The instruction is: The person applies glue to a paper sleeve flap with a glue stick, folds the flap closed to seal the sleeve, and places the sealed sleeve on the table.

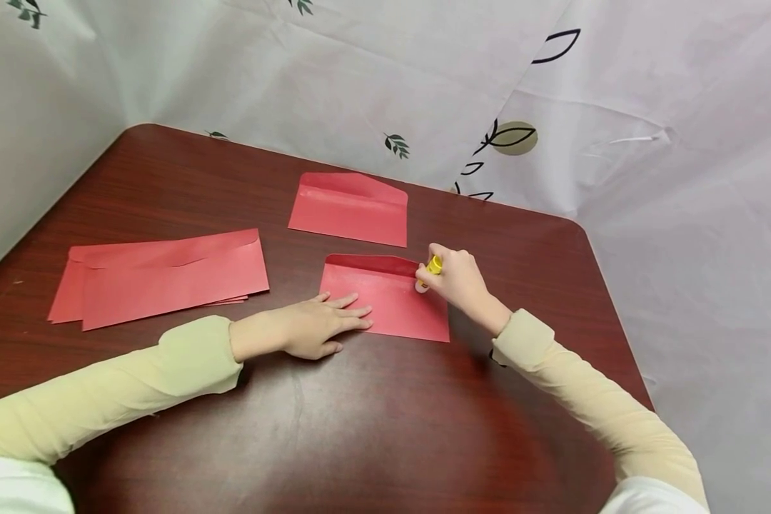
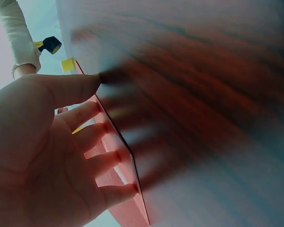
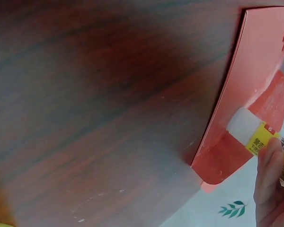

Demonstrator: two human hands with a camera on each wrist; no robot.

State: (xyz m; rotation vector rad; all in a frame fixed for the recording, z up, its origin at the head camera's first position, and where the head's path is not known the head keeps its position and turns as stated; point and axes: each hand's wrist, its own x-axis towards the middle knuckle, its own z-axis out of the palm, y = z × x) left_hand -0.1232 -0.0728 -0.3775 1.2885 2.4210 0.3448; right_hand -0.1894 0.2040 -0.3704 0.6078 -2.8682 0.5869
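Note:
A red envelope (image 1: 398,307) lies on the table with its flap (image 1: 379,263) folded open toward the far side. My left hand (image 1: 315,326) rests on its left part, fingers spread and straight; the left wrist view shows those fingers (image 2: 97,132) along the envelope's near edge. My right hand (image 1: 459,277) grips a yellow glue stick (image 1: 434,265). In the right wrist view the pale end of the glue stick (image 3: 244,125) meets the envelope (image 3: 236,80) close to the fold of the flap, near its right end.
Another red envelope (image 1: 353,214), flap open, lies farther back on the table. To the left is an overlapping pile of red envelopes (image 1: 173,278). The dark reddish-brown table (image 1: 360,428) is bordered by a white patterned curtain (image 1: 334,78) behind and at the sides.

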